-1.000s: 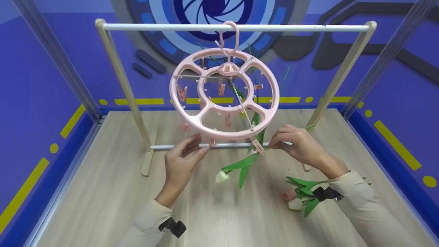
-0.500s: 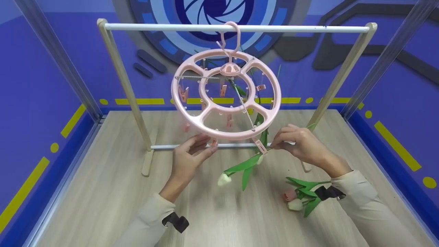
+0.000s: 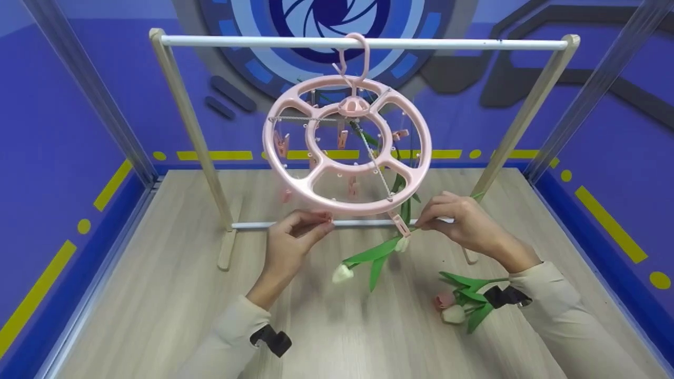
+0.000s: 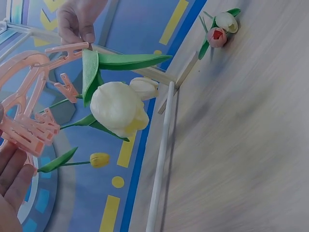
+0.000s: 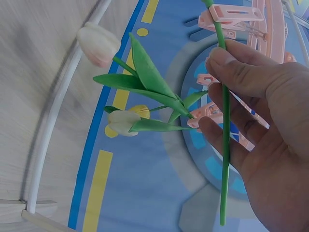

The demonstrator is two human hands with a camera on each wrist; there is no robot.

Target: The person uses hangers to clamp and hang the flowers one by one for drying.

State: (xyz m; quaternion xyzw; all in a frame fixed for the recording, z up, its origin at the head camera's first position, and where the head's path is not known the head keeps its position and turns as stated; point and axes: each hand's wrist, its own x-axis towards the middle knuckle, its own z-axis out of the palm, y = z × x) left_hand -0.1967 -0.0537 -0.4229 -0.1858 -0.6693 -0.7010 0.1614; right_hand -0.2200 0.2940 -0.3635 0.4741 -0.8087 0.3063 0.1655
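Note:
A pink round clip hanger [image 3: 305, 187] hangs from a white rail. My right hand [image 3: 463, 221] pinches the green stem [image 5: 225, 125] of a white tulip [image 3: 343, 273] between thumb and fingers. The tulip's bloom points left and its leaves [image 4: 130, 61] spread below the hanger's front rim. A pink clothespin [image 3: 400, 223] on the rim lies against that stem; whether its jaws grip it I cannot tell. At the front rim my left hand [image 3: 287, 242] pinches another pink clothespin [image 3: 328, 216], mostly covered by the fingers. In the left wrist view, pink clips [image 4: 31, 135] sit by its fingers.
More tulips, one of them yellow [image 4: 100, 160], hang at the hanger's far side. A pink tulip [image 3: 445, 299] and a white one [image 3: 453, 314] lie on the table near the right sleeve. Wooden posts [image 3: 192, 131] hold up the rail [image 3: 253, 41].
My left hand has moved right to the front rim and closed on a clothespin there. The hanger has shifted slightly right. My right hand has kept its pinch on the stem, nearly still.

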